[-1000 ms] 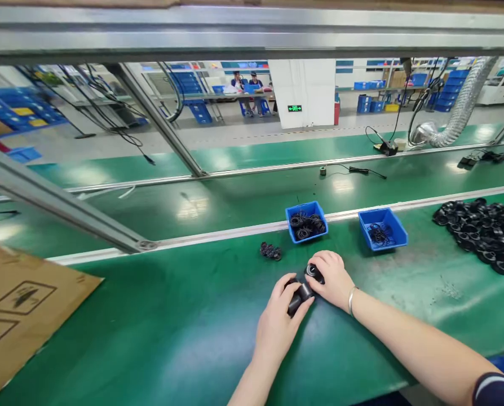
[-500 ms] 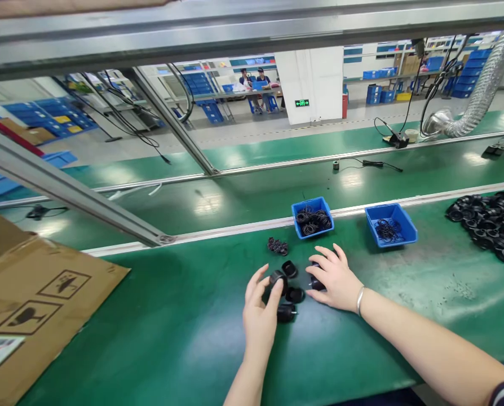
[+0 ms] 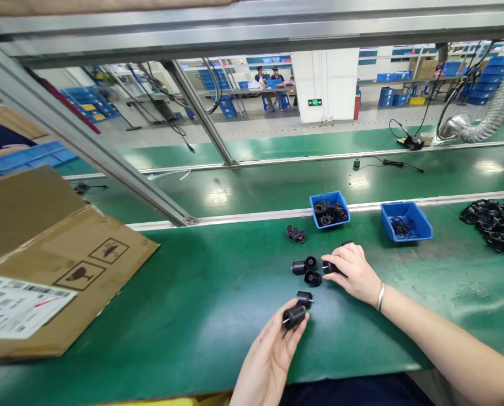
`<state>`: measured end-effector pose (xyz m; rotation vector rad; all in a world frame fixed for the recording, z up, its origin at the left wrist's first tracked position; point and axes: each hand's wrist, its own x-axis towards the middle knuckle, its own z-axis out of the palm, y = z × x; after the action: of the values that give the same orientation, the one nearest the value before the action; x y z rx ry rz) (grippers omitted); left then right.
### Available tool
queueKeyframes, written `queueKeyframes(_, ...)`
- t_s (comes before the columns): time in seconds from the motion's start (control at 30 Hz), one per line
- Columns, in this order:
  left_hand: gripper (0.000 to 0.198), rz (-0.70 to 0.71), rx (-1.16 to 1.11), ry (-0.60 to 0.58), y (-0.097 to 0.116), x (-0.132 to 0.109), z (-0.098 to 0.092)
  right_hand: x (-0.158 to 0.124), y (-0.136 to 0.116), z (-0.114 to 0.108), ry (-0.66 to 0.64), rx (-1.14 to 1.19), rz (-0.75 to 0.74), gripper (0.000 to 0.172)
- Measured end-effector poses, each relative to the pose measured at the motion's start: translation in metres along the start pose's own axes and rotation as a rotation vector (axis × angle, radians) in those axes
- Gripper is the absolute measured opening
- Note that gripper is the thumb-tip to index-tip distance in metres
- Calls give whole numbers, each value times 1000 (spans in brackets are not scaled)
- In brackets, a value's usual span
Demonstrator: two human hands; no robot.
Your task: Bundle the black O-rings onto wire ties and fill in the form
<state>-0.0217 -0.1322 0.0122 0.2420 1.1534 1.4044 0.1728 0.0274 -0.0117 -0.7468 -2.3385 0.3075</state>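
Pinch grip: left hand (image 3: 271,361) has thumb and fingers closed round a black cylindrical part (image 3: 294,317), held above the bench near its front edge; right hand (image 3: 353,273) is palm-down, fingers lightly spread over a second black part (image 3: 328,267), can't tell if it's pinched; silver bangle (image 3: 380,296) on that wrist.

Green bench mat (image 3: 218,332) runs under everything, aluminium frame rail (image 3: 252,34) beyond it; flattened cardboard carton (image 3: 66,254) at left with a barcode label (image 3: 19,304); heap of black parts (image 3: 493,231) at right edge; two blue plastic bins sit at the far side of the mat, left bin (image 3: 329,208) holding thick black rubber rings (image 3: 327,213), right bin (image 3: 406,221) holding thin black rings (image 3: 403,227).

Loose black parts (image 3: 305,265) lie just left of the right hand; a third (image 3: 312,278) sits touching-close below them; small part (image 3: 304,299) sits just beyond the held one, metal pin showing; can't tell if the left fingers reach it; small clump of black rings (image 3: 295,234) near the left bin.
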Motion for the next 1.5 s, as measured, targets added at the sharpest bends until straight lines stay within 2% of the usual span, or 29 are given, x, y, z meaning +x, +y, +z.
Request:
queueKeyframes(0.07, 45, 54, 121, -4, -7, 0, -9, -2, -5, -2, -55, 109, 1, 30)
queueKeyframes(0.13, 42, 143, 334, -3, -15, 3, -19, -6, -10, -5, -165, 210, 11, 28)
queueKeyframes(0.23, 33, 309, 676, -36, -23, 12, -33, -12, -16, -5, -330, 237, 77, 28)
queueKeyframes(0.37, 27, 605, 1113, -79, -23, 27, -37, -20, -18, 2, -380, 212, 118, 29)
queueKeyframes(0.43, 26, 714, 1244, -123, -21, 35, -33, -23, -17, 5, -378, 201, 119, 30)
queueKeyframes(0.57, 19, 767, 1289, -156, -18, 51, -25, -19, -22, 3, -344, 157, 77, 40)
queueKeyframes(0.7, 15, 771, 1291, -151, -13, 59, -26, -2, -39, 0, -279, -23, -106, 37)
queueKeyframes(0.83, 22, 765, 1311, -129, -7, 60, -32, 13, -54, 17, -371, -199, -200, 32)
queueKeyframes(1.0, 26, 782, 1319, -157, -3, 61, -33, 16, -56, 36, -398, -258, -205, 25)
queueKeyframes(1.13, 30, 797, 1340, -167, -3, 65, -33, 15, -50, 32, -381, -166, -150, 27)
queueKeyframes(1.23, 44, 815, 1371, -204, -2, 68, -33, 18, -46, 27, -401, -114, -116, 28)
queueKeyframes(1.33, 59, 838, 1410, -251, -1, 71, -31, 19, -43, 21, -424, -77, -120, 41)
queueKeyframes(1.43, 67, 863, 1454, -311, 1, 75, -25, 12, -37, 9, -382, -3, -88, 59)
queueKeyframes(1.5, 66, 879, 1484, -360, 3, 78, -20, 4, -32, 2, -354, 21, -39, 60)
